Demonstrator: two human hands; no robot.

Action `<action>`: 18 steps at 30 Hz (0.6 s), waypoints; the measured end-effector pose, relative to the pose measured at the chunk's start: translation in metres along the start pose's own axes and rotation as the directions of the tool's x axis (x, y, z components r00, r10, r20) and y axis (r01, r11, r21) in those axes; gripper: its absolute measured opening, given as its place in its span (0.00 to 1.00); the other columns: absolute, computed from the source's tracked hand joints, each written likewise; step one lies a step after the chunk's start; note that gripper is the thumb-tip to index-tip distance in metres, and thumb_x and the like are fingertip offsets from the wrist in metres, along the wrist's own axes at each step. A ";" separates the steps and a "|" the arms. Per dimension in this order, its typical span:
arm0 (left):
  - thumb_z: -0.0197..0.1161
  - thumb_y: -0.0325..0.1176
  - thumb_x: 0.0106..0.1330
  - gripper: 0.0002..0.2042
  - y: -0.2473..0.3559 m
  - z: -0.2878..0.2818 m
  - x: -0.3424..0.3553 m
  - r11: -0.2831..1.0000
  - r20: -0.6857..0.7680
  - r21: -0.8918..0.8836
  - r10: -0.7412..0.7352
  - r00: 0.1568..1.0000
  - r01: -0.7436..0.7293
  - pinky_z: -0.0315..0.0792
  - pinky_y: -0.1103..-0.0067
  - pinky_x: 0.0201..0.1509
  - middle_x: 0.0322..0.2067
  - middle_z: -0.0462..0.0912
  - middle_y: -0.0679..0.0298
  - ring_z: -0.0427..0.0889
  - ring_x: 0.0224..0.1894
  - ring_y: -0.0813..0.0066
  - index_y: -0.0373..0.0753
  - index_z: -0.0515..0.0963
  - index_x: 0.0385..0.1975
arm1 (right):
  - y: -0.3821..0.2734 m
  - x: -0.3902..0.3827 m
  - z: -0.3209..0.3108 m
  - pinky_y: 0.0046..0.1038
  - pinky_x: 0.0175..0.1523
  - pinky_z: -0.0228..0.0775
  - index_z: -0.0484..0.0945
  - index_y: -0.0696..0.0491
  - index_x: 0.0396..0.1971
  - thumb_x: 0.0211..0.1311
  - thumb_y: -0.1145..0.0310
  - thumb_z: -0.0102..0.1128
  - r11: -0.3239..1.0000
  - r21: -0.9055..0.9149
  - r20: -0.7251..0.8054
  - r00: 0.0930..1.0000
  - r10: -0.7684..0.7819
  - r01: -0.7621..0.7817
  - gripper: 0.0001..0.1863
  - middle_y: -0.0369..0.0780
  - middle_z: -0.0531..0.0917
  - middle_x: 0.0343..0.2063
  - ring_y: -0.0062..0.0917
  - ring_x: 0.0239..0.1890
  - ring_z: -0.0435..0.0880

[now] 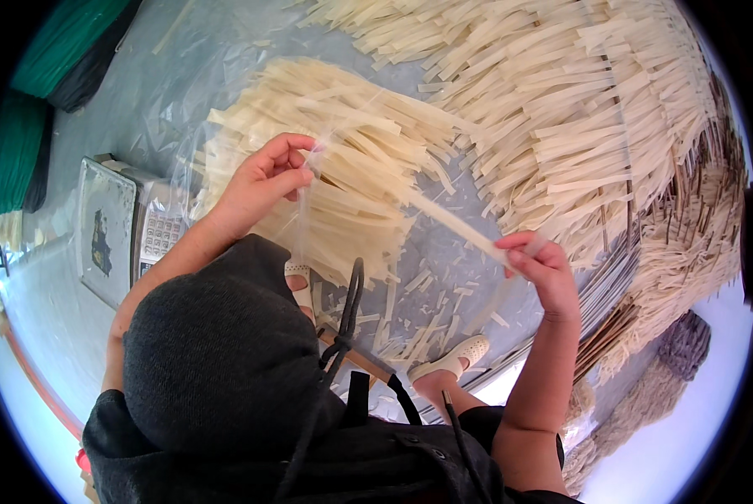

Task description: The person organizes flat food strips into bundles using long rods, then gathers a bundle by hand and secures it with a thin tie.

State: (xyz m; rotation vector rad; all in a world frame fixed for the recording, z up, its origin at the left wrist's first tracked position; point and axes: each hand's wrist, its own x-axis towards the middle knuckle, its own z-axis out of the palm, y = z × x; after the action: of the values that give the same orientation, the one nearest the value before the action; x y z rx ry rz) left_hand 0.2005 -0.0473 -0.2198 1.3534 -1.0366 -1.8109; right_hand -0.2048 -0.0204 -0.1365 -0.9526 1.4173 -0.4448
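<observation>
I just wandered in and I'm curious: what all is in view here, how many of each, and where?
Loose strip pile: many strips, cream, centre
Larger strip layers: uncounted, cream, upper right
Scraps: many, cream, below centre
Long strip: one, cream, reaching the right hand
Thin band: one, translucent, hanging from the left hand
Keypad scale: one, grey, left
Wrapped bundles: at least two, green and black, upper left
Thin rods: many, grey and brown, right
Shaggy bundle: one, dark purplish-grey, lower right
Shoes: two, cream, lower centre
Hooded garment: one, dark grey, bottom
Left hand: one, bare, centre-left
Right hand: one, bare, centre-right
</observation>
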 end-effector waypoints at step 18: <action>0.60 0.25 0.63 0.17 -0.001 0.001 -0.004 0.994 0.061 0.105 0.004 0.998 -0.010 0.69 0.87 0.38 0.31 0.73 0.73 0.72 0.32 0.88 0.36 0.74 0.52 | -0.033 0.033 0.048 0.19 0.30 0.67 0.79 0.59 0.38 0.74 0.52 0.41 0.945 0.221 -0.326 0.932 -0.162 0.242 0.24 0.32 0.71 0.18 0.16 0.19 0.70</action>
State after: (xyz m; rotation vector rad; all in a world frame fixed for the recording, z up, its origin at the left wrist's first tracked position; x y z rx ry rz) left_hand 0.2005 -0.0435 -0.2190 1.3616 -1.1825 -1.8246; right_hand -0.1448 -0.0504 -0.1369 -0.8444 1.4935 -0.9435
